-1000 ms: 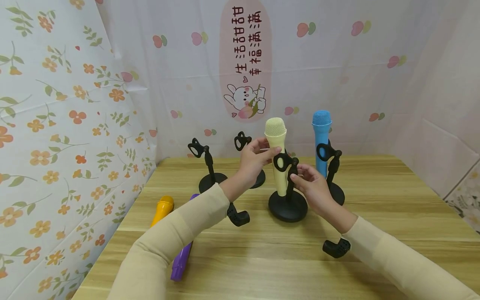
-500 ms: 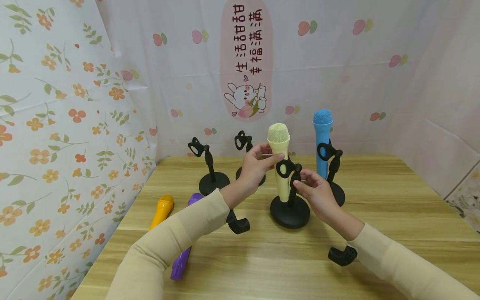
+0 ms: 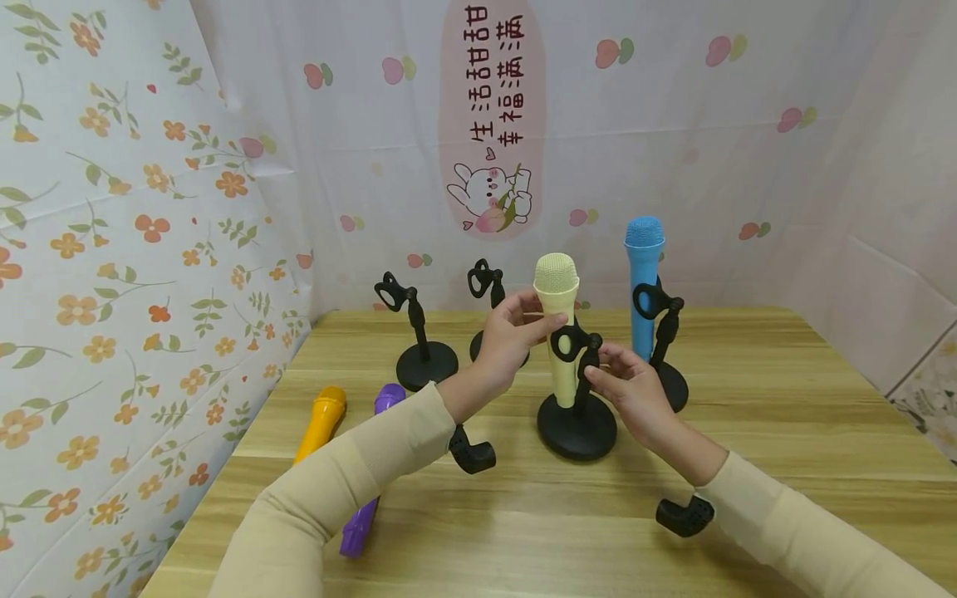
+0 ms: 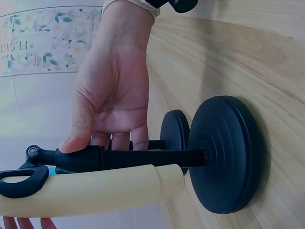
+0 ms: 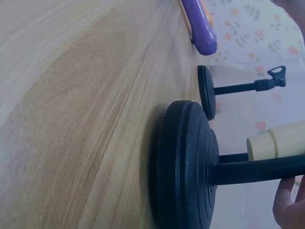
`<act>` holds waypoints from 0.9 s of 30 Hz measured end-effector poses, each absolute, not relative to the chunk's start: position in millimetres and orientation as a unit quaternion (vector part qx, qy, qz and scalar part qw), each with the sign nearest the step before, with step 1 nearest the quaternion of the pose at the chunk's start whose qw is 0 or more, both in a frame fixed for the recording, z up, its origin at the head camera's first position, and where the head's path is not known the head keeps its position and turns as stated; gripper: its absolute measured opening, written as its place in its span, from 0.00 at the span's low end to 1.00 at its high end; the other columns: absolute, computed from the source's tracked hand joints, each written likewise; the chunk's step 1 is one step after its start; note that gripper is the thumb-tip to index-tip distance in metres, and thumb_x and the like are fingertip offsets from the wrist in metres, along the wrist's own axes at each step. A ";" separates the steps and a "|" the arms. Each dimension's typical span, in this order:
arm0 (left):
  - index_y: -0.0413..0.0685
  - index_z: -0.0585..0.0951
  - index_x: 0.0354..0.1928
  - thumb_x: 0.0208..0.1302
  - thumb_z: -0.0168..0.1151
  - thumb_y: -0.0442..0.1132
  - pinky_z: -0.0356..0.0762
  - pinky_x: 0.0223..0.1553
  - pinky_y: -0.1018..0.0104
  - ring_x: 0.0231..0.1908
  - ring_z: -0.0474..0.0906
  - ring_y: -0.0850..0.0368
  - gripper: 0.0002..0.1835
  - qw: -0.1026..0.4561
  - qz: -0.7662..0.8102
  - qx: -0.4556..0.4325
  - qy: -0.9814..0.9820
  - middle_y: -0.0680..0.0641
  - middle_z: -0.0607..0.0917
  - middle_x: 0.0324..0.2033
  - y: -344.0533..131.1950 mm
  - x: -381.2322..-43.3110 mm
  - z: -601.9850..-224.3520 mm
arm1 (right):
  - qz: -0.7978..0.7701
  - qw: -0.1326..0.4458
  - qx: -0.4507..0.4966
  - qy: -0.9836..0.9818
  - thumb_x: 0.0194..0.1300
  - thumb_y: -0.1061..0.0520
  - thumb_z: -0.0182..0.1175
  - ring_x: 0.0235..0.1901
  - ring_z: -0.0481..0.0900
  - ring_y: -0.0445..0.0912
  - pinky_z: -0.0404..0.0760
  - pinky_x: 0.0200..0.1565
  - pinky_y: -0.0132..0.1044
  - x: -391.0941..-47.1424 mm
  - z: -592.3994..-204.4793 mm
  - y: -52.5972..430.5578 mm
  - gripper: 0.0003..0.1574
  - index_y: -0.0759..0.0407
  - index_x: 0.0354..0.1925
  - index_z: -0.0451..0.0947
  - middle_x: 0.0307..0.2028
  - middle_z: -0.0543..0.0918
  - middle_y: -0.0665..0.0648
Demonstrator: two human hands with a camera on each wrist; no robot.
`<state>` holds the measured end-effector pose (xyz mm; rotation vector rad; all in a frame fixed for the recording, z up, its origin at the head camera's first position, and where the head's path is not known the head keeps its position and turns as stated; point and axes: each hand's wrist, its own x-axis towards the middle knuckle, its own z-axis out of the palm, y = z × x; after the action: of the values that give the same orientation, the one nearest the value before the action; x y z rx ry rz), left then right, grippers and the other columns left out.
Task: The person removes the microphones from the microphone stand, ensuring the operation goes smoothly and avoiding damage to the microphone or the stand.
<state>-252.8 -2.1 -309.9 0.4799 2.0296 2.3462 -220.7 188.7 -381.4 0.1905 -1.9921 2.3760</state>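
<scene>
In the head view my left hand holds a pale yellow microphone upright, thumb in front and fingers behind its body. The microphone passes through the round clip of a black microphone stand. My right hand pinches that stand's post just below the clip. The left wrist view shows the right thumb on the post, and the microphone's lower end apart from the base. Only part of the right hand shows in the right wrist view, beside the post.
A blue microphone stands upright at another stand on the right. Two more black stands, one left and one behind my left hand, are at the back. Orange and purple microphones lie at the left, partly behind my sleeve.
The yellow microphone and its stand have shifted slightly nearer to me, together with both hands. The hold of each hand looks the same.
</scene>
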 end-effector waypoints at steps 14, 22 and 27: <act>0.43 0.79 0.51 0.58 0.71 0.35 0.79 0.47 0.60 0.44 0.77 0.55 0.18 -0.003 0.753 0.158 0.639 0.48 0.82 0.44 -0.8 -251.8 -319.8 | 0.761 0.027 0.065 -0.645 0.66 0.63 0.63 0.42 0.78 0.40 0.79 0.47 0.33 -217.9 -387.9 188.9 0.11 0.48 0.42 0.76 0.40 0.75 0.48; 0.43 0.79 0.51 0.58 0.71 0.34 0.79 0.48 0.60 0.44 0.78 0.53 0.19 -0.008 0.755 0.167 0.634 0.48 0.83 0.45 -2.0 -250.7 -323.1 | 0.752 0.027 0.071 -0.655 0.66 0.63 0.62 0.43 0.79 0.40 0.79 0.47 0.31 -216.5 -389.2 189.1 0.10 0.49 0.42 0.76 0.41 0.76 0.48; 0.42 0.79 0.51 0.58 0.71 0.33 0.80 0.47 0.60 0.43 0.78 0.55 0.18 -0.010 0.757 0.167 0.632 0.48 0.83 0.44 -2.4 -251.3 -324.2 | 0.757 0.026 0.072 -0.648 0.66 0.64 0.62 0.43 0.79 0.40 0.79 0.48 0.31 -217.0 -389.9 188.7 0.11 0.49 0.43 0.76 0.41 0.77 0.48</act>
<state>-251.3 -2.4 -324.2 0.5266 1.9982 2.3932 -217.0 188.7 -389.9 0.2235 -2.0043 2.3410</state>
